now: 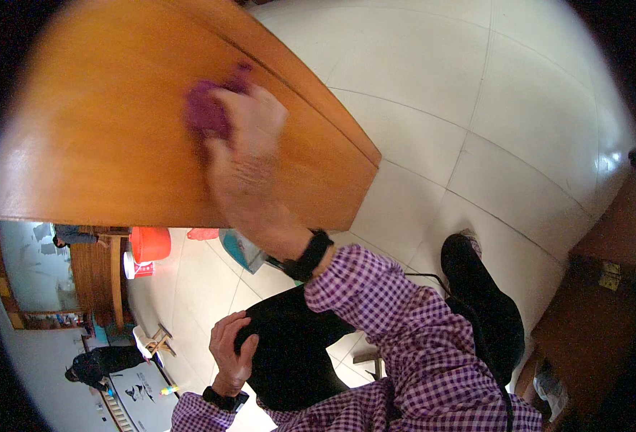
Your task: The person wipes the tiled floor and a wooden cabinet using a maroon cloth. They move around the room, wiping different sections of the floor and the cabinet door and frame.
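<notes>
A purple cloth [208,110] is bunched in my right hand [253,119], which is blurred. Hand and cloth lie against a flat orange-brown wooden panel [112,119] with a groove along one edge. Most of the cloth shows on the left of the fingers; the rest is hidden under them. My left hand [230,345] rests on my knee in black trousers [291,345], its fingers bent over the knee and the thumb apart, holding nothing. Both wrists wear black bands, below purple checked sleeves [420,324].
Pale floor tiles [420,108] stretch to the right of the panel. Beyond its lower edge stand a red bucket [153,244], a white-lidded tub [130,265] and a folding stool [158,340]. Two people are farther off, one in dark clothes [102,363]. Brown furniture [593,318] stands at right.
</notes>
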`<state>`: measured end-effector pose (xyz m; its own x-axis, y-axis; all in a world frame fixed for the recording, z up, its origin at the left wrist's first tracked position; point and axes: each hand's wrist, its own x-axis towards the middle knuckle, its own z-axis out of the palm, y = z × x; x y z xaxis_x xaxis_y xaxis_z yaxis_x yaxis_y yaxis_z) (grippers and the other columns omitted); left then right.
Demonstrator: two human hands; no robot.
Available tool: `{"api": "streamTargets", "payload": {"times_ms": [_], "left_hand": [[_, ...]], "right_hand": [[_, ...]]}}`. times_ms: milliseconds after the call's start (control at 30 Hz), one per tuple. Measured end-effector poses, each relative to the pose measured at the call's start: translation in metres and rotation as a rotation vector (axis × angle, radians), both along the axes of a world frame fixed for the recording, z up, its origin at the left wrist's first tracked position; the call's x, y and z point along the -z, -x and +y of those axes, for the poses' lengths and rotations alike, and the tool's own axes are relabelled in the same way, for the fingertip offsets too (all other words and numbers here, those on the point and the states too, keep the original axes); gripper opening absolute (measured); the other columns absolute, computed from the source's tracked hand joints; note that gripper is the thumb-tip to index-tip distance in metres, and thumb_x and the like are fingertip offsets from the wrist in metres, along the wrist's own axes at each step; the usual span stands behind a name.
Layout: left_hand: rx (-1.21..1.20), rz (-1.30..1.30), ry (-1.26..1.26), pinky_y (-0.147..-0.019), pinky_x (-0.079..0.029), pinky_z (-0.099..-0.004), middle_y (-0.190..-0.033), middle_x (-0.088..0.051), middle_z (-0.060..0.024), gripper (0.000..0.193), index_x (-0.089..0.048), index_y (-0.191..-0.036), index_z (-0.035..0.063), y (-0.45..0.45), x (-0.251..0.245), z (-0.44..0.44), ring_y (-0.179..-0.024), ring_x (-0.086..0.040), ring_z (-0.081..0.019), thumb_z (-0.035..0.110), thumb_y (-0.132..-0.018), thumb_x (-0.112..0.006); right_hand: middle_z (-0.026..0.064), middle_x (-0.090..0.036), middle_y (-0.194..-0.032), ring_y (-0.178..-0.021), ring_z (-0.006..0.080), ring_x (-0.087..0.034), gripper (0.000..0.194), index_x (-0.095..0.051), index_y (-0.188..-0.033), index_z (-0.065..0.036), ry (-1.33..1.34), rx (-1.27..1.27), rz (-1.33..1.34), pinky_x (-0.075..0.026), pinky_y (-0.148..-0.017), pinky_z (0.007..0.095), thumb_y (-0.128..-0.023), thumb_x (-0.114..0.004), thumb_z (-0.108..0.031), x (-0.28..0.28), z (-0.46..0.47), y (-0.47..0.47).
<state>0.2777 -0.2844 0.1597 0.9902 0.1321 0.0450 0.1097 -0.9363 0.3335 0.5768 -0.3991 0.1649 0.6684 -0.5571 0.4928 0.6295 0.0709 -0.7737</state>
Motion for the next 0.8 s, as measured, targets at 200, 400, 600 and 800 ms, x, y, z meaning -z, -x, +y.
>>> {"api": "streamTargets", "payload": {"times_ms": [200,400,600,800], "left_hand": [[-0.053,0.030,-0.022,-0.096,-0.047,-0.0456,-0.119,-0.067,-0.0199,0.032,-0.068,-0.107,-0.0007,0.000,0.002,-0.002,-0.109,-0.061,-0.0359,0.023,-0.087,-0.069],[-0.027,0.086,-0.029,-0.099,-0.045,-0.0448,-0.120,-0.063,-0.0202,0.034,-0.064,-0.110,-0.0002,-0.004,-0.001,-0.005,-0.113,-0.059,-0.0349,0.030,-0.093,-0.063],[-0.019,0.083,-0.039,-0.098,-0.046,-0.0474,-0.118,-0.063,-0.0203,0.039,-0.065,-0.109,-0.0003,-0.007,-0.003,-0.011,-0.111,-0.058,-0.0364,0.036,-0.095,-0.063],[-0.013,0.089,-0.035,-0.099,-0.046,-0.0478,-0.118,-0.063,-0.0207,0.041,-0.064,-0.109,-0.0012,-0.008,-0.006,-0.010,-0.112,-0.058,-0.0367,0.037,-0.094,-0.063]], "right_hand": [[0.0187,-0.055,-0.117,-0.111,0.0408,-0.049,0.040,-0.062,-0.112,-0.008,-0.039,0.281,-0.317,-0.039,-0.095,0.0508,-0.074,-0.073,-0.005,-0.070,-0.032,-0.079],[0.0179,-0.056,-0.115,-0.108,0.0396,-0.050,0.038,-0.062,-0.114,-0.007,-0.025,0.101,-0.112,-0.040,-0.093,0.0496,-0.077,-0.072,-0.008,0.034,-0.037,-0.092],[0.0189,-0.056,-0.125,-0.121,0.0404,-0.050,0.052,-0.061,-0.123,-0.007,0.112,0.014,0.283,-0.037,-0.104,0.0531,-0.073,-0.074,-0.011,0.183,-0.037,-0.074],[0.0198,-0.069,-0.108,-0.104,0.0404,-0.063,0.026,-0.071,-0.108,-0.006,0.051,-0.117,0.887,-0.051,-0.090,0.0448,-0.083,-0.067,-0.010,0.298,-0.060,-0.065]]}}
